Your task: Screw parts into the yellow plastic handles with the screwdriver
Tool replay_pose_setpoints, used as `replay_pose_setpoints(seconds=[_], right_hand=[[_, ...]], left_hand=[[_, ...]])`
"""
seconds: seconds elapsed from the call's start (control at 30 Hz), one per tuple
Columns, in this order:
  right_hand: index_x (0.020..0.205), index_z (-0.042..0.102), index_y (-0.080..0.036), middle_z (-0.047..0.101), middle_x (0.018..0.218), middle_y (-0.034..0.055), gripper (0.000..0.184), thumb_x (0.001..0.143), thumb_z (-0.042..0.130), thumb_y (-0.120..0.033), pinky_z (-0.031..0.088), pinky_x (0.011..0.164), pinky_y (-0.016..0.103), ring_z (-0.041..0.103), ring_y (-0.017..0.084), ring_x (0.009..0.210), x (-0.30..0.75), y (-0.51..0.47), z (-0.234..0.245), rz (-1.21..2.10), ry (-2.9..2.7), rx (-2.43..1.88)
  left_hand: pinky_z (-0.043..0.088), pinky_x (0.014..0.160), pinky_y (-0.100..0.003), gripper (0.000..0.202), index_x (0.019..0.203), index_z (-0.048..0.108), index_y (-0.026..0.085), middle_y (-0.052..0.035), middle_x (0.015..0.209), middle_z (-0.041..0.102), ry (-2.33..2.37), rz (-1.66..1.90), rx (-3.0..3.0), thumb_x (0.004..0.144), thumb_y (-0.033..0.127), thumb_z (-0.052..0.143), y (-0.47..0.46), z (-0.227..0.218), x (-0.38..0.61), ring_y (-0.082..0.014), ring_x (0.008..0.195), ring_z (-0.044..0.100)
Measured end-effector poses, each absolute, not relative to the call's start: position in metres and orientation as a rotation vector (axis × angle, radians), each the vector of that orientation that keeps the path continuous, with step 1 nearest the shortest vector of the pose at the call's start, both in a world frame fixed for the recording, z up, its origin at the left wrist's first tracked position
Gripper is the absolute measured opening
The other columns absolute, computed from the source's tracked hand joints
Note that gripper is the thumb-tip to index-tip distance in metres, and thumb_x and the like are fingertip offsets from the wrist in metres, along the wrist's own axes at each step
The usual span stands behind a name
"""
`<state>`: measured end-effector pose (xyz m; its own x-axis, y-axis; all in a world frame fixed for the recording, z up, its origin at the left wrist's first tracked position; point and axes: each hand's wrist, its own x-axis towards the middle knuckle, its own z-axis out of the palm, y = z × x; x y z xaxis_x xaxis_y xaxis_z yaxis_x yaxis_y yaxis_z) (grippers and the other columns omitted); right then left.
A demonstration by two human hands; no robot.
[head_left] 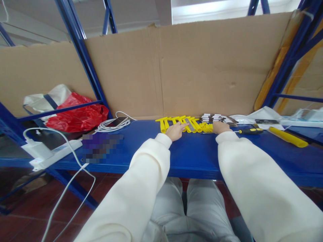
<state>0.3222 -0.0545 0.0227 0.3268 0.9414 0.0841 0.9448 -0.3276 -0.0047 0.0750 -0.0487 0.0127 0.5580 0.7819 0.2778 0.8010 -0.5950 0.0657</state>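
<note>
My left hand [176,131] is over the row of yellow T-shaped tools [163,125], with its fingers closed and its index fingertip on a flat grey blade-like piece [190,125]. That piece lies tilted among the yellow handles. My right hand [220,127] rests at the right end of the row, beside a cluster of small yellow parts [207,127]. Its fingers are largely hidden behind the back of the hand, so whether they hold anything cannot be made out. Black-and-white packets [211,117] are stacked just behind it.
A yellow-and-black screwdriver [251,131] and a yellow tube-like handle [289,137] lie at right on the blue bench [194,151]. To the left are a coiled white cable [113,125], red plastic bag [78,112] and power strip [58,154]. Cardboard [196,70] stands behind.
</note>
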Motion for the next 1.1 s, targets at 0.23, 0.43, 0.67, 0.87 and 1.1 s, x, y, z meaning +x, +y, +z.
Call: replay_pose_setpoints(seconds=[0.23, 0.43, 0.67, 0.87, 1.1], right_hand=[[0.142, 0.069, -0.008, 0.069, 0.138, 0.0288, 0.049, 0.101, 0.043, -0.008, 0.054, 0.103, 0.043, 0.067, 0.032, 0.133, 0.318, -0.053, 0.022, -0.127, -1.852, -2.523], [0.143, 0.068, -0.006, 0.067, 0.141, 0.0299, 0.050, 0.101, 0.041, -0.006, 0.053, 0.106, 0.044, 0.065, 0.033, 0.135, 0.314, -0.054, 0.022, -0.101, -1.854, -2.516], [0.137, 0.071, -0.004, 0.070, 0.133, 0.0299, 0.046, 0.095, 0.055, -0.014, 0.055, 0.102, 0.039, 0.069, 0.033, 0.128, 0.321, -0.051, 0.020, -0.121, -1.630, -2.461], [0.121, 0.075, -0.002, 0.070, 0.124, 0.0323, 0.038, 0.096, 0.053, -0.019, 0.055, 0.100, 0.046, 0.070, 0.039, 0.121, 0.329, -0.045, 0.016, -0.224, -1.355, -2.162], [0.076, 0.064, -0.019, 0.069, 0.079, 0.0084, 0.011, 0.086, 0.062, -0.015, 0.058, 0.077, 0.034, 0.069, 0.024, 0.084, 0.320, -0.033, 0.024, 0.169, -0.980, -1.496]], left_hand=[[0.055, 0.103, -0.039, 0.051, 0.158, 0.056, 0.032, -0.0122, 0.136, 0.067, -1.382, -0.423, -2.718, 0.109, 0.025, 0.040, -0.049, 0.014, 0.076, -0.0270, 0.124, 0.069], [0.055, 0.103, -0.038, 0.053, 0.161, 0.052, 0.031, -0.0133, 0.139, 0.065, -1.392, -0.393, -2.706, 0.110, 0.022, 0.039, -0.056, 0.017, 0.078, -0.0277, 0.131, 0.067], [0.054, 0.102, -0.038, 0.054, 0.162, 0.051, 0.031, -0.0134, 0.139, 0.065, -1.379, -0.390, -2.718, 0.110, 0.023, 0.038, -0.054, 0.016, 0.077, -0.0280, 0.129, 0.067], [0.054, 0.104, -0.038, 0.054, 0.162, 0.051, 0.028, -0.0146, 0.140, 0.065, -1.380, -0.393, -2.724, 0.110, 0.022, 0.038, -0.054, 0.016, 0.077, -0.0292, 0.131, 0.066], [0.053, 0.104, -0.037, 0.055, 0.163, 0.049, 0.030, -0.0135, 0.142, 0.064, -1.370, -0.390, -2.726, 0.110, 0.021, 0.039, -0.055, 0.018, 0.078, -0.0283, 0.132, 0.066]])
